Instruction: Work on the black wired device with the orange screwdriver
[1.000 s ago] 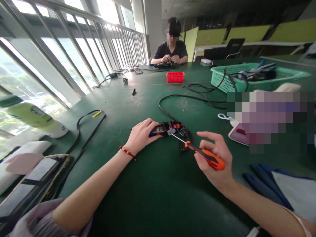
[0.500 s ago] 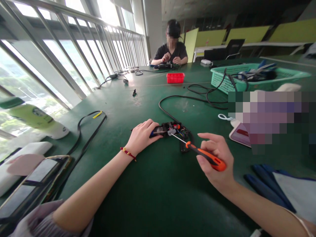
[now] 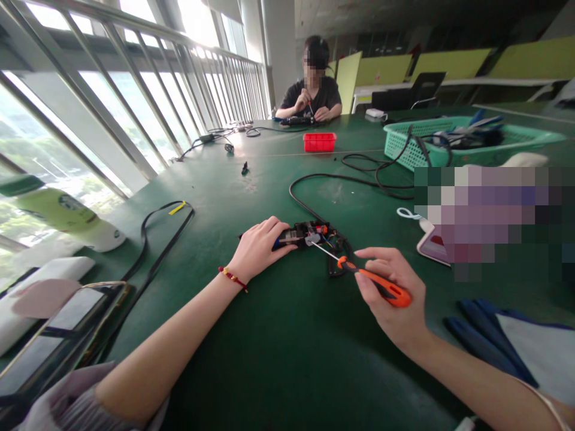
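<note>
My left hand is wrapped over the dark body of an opened corded power tool, pressing it to the green table. Coloured wires and small inner parts show at the tool's right end. In my right hand is a screwdriver with an orange and black handle, held between thumb and fingers. Its thin shaft slants up to the left, and the tip reaches a grey part among the tool's innards. A black handle shell piece lies just below the wires; how it joins the tool is unclear.
A black cable curls from the tool toward a green basket of tools. Beyond are a red bin and a seated person working. Blue-grey gloves lie right; a bottle and phone left.
My right hand's fingers have shifted and the screwdriver handle has turned slightly in them, its tip staying at the grey part. My left hand keeps still. The person opposite has raised one hand.
</note>
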A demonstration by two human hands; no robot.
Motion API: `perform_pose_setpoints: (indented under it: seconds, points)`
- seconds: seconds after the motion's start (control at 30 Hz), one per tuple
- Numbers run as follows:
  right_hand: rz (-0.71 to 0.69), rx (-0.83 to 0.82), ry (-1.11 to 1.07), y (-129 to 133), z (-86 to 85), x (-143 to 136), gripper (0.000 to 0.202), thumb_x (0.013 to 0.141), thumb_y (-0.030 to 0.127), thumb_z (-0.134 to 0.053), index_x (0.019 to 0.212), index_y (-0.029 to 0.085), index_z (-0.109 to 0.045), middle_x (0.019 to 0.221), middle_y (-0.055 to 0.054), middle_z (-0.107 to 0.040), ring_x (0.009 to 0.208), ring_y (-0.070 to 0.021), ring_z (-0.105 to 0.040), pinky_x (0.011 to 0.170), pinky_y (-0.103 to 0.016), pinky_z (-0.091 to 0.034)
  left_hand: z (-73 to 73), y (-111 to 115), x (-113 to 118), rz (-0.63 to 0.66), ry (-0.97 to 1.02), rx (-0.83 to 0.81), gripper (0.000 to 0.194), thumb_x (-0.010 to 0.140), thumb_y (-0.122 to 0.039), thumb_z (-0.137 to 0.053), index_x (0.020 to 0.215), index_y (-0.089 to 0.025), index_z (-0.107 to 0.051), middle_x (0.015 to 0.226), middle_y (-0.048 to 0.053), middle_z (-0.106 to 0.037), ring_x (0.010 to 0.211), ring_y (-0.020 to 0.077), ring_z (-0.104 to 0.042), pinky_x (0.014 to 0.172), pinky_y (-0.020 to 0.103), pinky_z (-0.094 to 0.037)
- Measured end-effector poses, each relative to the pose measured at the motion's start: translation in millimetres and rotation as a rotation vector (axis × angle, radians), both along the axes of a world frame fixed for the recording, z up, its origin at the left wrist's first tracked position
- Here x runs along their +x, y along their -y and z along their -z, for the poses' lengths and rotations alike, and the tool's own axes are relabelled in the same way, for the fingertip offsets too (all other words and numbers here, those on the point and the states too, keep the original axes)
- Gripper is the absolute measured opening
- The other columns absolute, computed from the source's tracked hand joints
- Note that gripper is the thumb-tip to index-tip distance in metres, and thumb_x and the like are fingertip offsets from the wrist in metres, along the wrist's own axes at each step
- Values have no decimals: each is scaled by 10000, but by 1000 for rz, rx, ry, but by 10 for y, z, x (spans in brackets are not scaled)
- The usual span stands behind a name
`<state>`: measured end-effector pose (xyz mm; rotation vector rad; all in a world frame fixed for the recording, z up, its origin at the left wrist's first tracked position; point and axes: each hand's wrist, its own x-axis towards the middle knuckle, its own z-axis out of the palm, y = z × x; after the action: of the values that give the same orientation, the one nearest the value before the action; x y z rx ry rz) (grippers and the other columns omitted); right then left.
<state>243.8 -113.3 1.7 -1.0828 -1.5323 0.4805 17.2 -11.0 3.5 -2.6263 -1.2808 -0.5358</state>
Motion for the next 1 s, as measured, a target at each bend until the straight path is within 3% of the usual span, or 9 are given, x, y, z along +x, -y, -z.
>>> perform_pose_setpoints:
  seconds: [0.1,0.2,0.43,0.5,0.57,0.63,0.73,0.87,1.0]
  points:
    - [22,84,-67,-16,6,-24,386,722,141,-609,1065,238,-462,758,25,-544,620,-122,-555,564,-256,-476,-9,4,9,-1,15,-13,353,885,-482,-437,1050,-183,-526,951,41,-563,817,182,-569,689,292,-434]
    - [35,155,-101,-48,11,-28,564,660,135,-633,1161,232,-393,984,-46,-544,847,-183,-579,722,-351,-506,-15,11,13,10,34,-17,319,936,-398,-339,1062,-173,-527,965,50,-564,820,174,-567,708,290,-435]
    - [19,-71,-48,-19,-4,14,188,785,196,-572,960,226,-509,564,79,-448,399,-73,-405,386,-213,-355,-22,25,14,4,40,-29,276,918,-325,-366,1080,-167,-524,984,55,-565,828,176,-569,731,294,-442]
    - [27,-39,-91,-33,12,6,214,779,181,-579,974,229,-506,632,56,-508,468,-93,-496,434,-225,-418,-22,22,14,3,32,-38,276,892,-330,-406,1088,-173,-520,993,54,-565,827,180,-572,737,300,-447]
    - [24,59,-137,-61,31,-5,390,727,151,-615,1075,234,-460,815,5,-570,680,-146,-597,614,-299,-513,-22,17,13,4,28,-47,284,867,-329,-433,1093,-179,-517,1004,54,-566,831,183,-576,747,306,-453]
    - [32,124,-143,-82,40,-12,531,677,129,-634,1146,237,-410,992,-43,-556,863,-187,-593,763,-375,-509,-20,11,11,5,26,-51,297,848,-333,-452,1098,-185,-515,1015,54,-565,840,187,-580,756,309,-458]
    - [33,47,-81,-69,16,-11,484,687,137,-615,1121,232,-422,834,6,-541,687,-144,-564,628,-314,-499,-15,4,5,4,24,-51,313,838,-345,-467,1108,-191,-509,1030,55,-564,856,192,-582,760,311,-460]
    - [-31,-92,-73,-16,-28,-11,241,774,178,-571,992,226,-481,568,86,-449,400,-74,-421,378,-207,-356,-10,-2,-2,-1,17,-60,330,844,-387,-482,1112,-196,-506,1038,52,-563,851,197,-579,750,320,-456]
    - [-9,0,-107,-35,1,-21,322,742,139,-602,1022,234,-475,689,47,-530,557,-108,-558,510,-239,-479,-12,-4,-3,-10,17,-56,319,847,-411,-489,1085,-201,-519,1031,51,-568,855,200,-581,766,328,-446]
